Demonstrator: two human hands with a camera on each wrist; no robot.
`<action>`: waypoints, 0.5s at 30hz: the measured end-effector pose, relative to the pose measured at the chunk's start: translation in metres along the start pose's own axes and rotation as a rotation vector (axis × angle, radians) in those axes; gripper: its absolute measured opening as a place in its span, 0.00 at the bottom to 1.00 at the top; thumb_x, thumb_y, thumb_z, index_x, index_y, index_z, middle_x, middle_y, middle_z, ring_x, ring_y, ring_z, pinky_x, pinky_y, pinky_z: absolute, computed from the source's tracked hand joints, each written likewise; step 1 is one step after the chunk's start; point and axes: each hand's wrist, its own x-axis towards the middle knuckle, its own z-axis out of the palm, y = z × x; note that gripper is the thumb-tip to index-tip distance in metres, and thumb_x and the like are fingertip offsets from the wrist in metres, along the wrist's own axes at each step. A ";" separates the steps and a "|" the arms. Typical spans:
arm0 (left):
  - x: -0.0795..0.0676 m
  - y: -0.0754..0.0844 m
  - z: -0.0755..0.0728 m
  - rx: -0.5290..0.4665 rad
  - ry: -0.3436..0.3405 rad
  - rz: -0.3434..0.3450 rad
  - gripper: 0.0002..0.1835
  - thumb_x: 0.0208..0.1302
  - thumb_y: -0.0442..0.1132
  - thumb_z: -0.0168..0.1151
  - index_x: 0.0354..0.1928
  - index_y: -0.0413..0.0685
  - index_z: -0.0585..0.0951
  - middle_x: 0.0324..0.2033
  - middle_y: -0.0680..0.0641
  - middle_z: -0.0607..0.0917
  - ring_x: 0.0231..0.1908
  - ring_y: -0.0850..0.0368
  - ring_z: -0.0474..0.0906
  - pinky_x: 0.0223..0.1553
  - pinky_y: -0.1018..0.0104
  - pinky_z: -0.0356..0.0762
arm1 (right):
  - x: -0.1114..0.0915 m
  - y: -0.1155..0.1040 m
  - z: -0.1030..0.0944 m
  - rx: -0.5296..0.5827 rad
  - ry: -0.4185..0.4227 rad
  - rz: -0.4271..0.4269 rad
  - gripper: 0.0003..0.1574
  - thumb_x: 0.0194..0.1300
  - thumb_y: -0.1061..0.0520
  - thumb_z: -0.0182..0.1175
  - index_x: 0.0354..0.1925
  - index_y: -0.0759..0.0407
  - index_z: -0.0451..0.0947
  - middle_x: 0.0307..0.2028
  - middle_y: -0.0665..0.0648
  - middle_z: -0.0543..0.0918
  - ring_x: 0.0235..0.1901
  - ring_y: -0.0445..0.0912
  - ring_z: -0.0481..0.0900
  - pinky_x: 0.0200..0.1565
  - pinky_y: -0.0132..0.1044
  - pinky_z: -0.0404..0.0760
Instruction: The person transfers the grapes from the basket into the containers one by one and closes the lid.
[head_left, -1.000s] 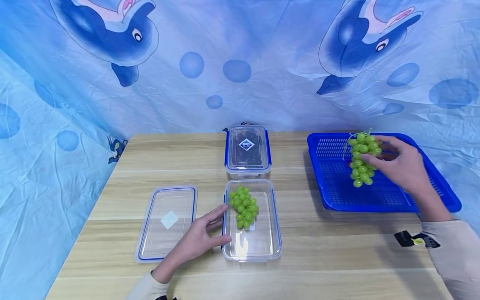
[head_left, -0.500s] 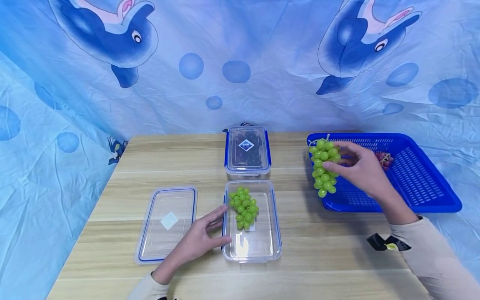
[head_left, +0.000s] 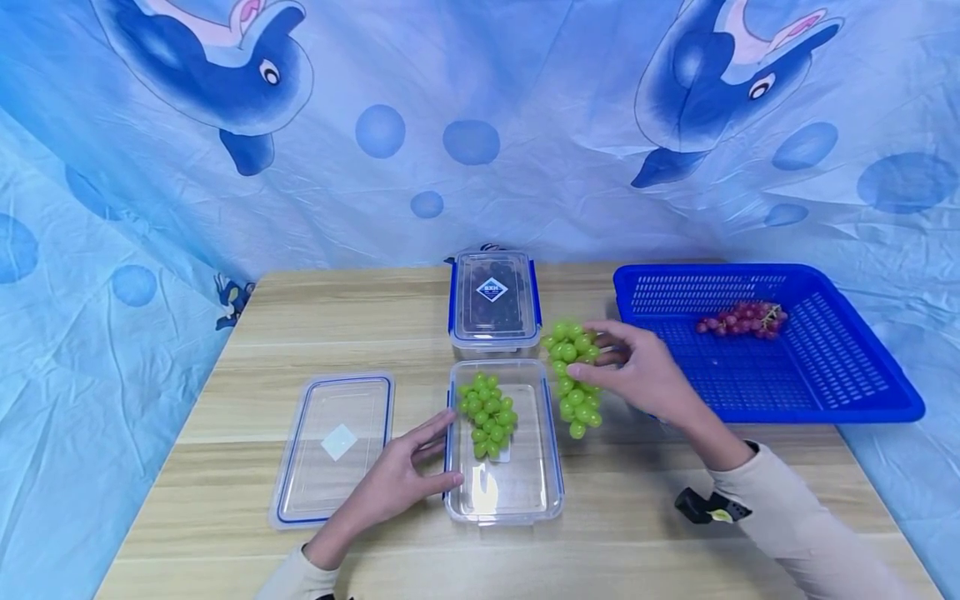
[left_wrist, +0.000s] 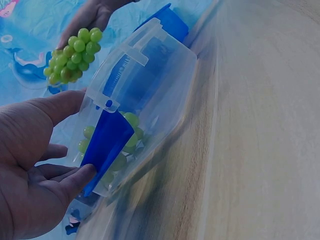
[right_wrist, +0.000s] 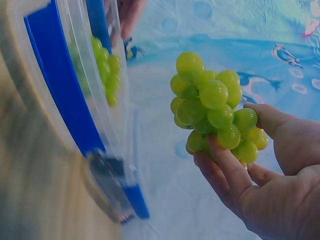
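Note:
My right hand (head_left: 637,371) pinches a bunch of green grapes (head_left: 573,392) between thumb and fingers, held just right of an uncovered clear container (head_left: 517,492). Up close in the right wrist view, the held green grapes (right_wrist: 212,100) hang clear of the container wall. Inside that container lies another bunch of green grapes (head_left: 487,412), toward its upper left. My left hand (head_left: 401,475) rests against the container's left side, thumb and fingers spread apart. The left wrist view shows its fingertips touching the lowered blue side clip (left_wrist: 110,145) and the rim.
A loose clear lid (head_left: 337,483) with a blue seal lies at the left. Behind the container stands a lidded box (head_left: 495,321) with dark contents. A blue basket (head_left: 750,408) at the right holds a bunch of red grapes (head_left: 746,319).
My right hand has carried the green grapes leftward from over the blue basket to beside the container, uncovering the red grapes. The left hand has stayed in place.

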 end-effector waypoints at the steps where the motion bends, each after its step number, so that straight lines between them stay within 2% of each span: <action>1: 0.000 0.000 0.000 0.002 0.001 0.000 0.50 0.55 0.44 0.79 0.76 0.38 0.63 0.77 0.37 0.59 0.67 0.37 0.72 0.65 0.60 0.74 | 0.001 0.000 0.006 0.018 -0.007 0.008 0.41 0.60 0.46 0.76 0.66 0.59 0.75 0.55 0.64 0.83 0.48 0.55 0.86 0.49 0.44 0.89; 8: 0.000 0.000 -0.001 0.001 0.004 0.000 0.50 0.55 0.43 0.79 0.76 0.39 0.63 0.77 0.37 0.60 0.67 0.38 0.73 0.65 0.61 0.74 | 0.004 0.005 0.045 0.122 -0.012 0.020 0.40 0.58 0.49 0.77 0.65 0.59 0.77 0.55 0.63 0.84 0.45 0.53 0.87 0.47 0.38 0.89; 12: 0.000 0.001 -0.001 0.003 0.003 0.003 0.50 0.54 0.44 0.79 0.76 0.39 0.63 0.77 0.37 0.60 0.66 0.38 0.73 0.65 0.61 0.74 | 0.004 0.009 0.064 0.107 -0.025 0.057 0.42 0.56 0.44 0.78 0.65 0.54 0.77 0.53 0.61 0.85 0.45 0.52 0.87 0.44 0.39 0.90; 15: 0.000 0.001 -0.001 0.006 0.001 0.005 0.50 0.54 0.44 0.79 0.76 0.39 0.63 0.77 0.37 0.60 0.67 0.38 0.73 0.65 0.61 0.74 | 0.004 0.013 0.074 0.038 -0.035 0.067 0.43 0.55 0.40 0.78 0.65 0.50 0.77 0.50 0.58 0.87 0.45 0.51 0.87 0.43 0.39 0.90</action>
